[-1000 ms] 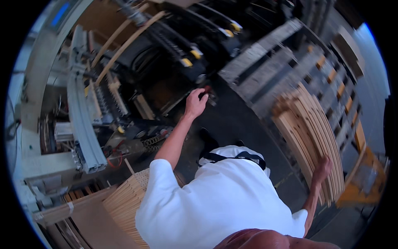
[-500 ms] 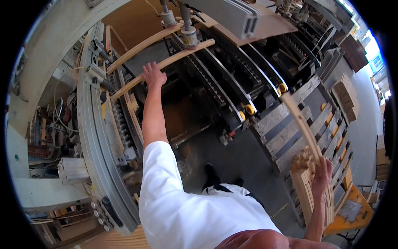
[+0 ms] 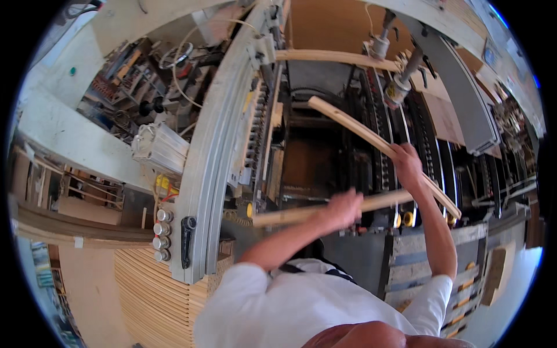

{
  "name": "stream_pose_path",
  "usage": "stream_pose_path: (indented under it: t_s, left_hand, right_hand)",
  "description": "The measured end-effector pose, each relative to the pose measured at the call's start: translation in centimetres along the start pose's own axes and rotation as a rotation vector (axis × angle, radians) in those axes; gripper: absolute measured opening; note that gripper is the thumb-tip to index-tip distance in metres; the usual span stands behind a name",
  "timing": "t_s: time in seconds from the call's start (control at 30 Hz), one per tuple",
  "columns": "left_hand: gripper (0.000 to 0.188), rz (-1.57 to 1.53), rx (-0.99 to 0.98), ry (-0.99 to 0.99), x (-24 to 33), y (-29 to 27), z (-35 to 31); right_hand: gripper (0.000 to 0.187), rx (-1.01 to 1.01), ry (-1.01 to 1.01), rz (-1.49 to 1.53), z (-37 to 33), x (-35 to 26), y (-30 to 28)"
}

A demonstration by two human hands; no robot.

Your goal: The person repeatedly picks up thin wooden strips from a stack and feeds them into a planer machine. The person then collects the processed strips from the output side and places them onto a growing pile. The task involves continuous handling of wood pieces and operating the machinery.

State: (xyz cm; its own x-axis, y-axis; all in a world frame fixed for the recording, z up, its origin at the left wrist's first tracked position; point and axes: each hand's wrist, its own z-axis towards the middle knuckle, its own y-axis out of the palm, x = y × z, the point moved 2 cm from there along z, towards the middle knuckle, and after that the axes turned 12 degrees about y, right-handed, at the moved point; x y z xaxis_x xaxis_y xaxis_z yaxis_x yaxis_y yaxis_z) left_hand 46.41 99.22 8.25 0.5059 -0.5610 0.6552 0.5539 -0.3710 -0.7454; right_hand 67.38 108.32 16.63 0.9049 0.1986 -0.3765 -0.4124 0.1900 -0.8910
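My left hand [image 3: 343, 210], blurred by motion, is closed around a pale wooden slat [image 3: 290, 216] held crosswise in front of my body. In my right hand [image 3: 408, 165] is a second wooden slat [image 3: 348, 121], gripped and slanting over the machine rails. Its far end points up and to the left, and its near end passes over or close to the first slat's right end. A third wooden slat [image 3: 325, 56] lies at the back of the machine, its right end under the far clamp [image 3: 379, 46]. The near clamp [image 3: 398, 91] has no slat visible beneath it.
A long grey aluminium beam [image 3: 217, 151] with a black lever runs along my left. Many stacked curved wooden pieces [image 3: 152, 290] lie at lower left. Dark rails with yellow rollers [image 3: 408, 219] extend ahead, and a slatted pallet [image 3: 429, 261] stands at right.
My left hand has drawn the near slat out from under its clamp toward my body. My right hand has brought its slat from the pallet to over the machine. The view has turned left.
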Motion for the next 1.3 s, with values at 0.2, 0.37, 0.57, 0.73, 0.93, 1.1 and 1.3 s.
stream_pose_path:
  t_s: [0.2,0.37,0.57,0.73,0.93,1.1,1.3]
  left_hand:
    - [0.032,-0.094,-0.138,-0.189,5.9,-0.9,-9.0]
    - [0.034,-0.098,-0.027,-0.429,7.7,-2.9,-15.6]
    - [0.039,-0.140,0.241,-0.706,10.0,-2.9,-23.3]
    - [0.037,-0.008,0.349,-0.939,10.9,-2.2,-27.1]
    - [0.045,0.167,0.405,-1.014,9.8,6.5,-35.7]
    - [0.036,0.135,0.426,-1.058,9.0,7.1,-35.0]
    - [0.034,0.043,0.574,-1.276,14.1,10.7,-37.7]
  right_hand:
    - [0.040,-0.091,-0.202,-0.004,13.1,-3.2,11.7]
    - [0.031,0.073,-0.208,-0.109,18.7,-3.8,16.6]
    - [0.020,0.081,-0.163,-0.246,22.9,-0.2,17.2]
    - [0.021,0.086,-0.227,-0.249,23.9,-0.8,17.1]
    - [0.028,-0.103,-0.170,-0.427,24.4,-5.2,20.3]
    - [0.026,0.005,-0.211,-0.454,28.7,3.6,22.8]
    - [0.039,-0.133,-0.198,-0.418,28.9,-1.4,24.4]
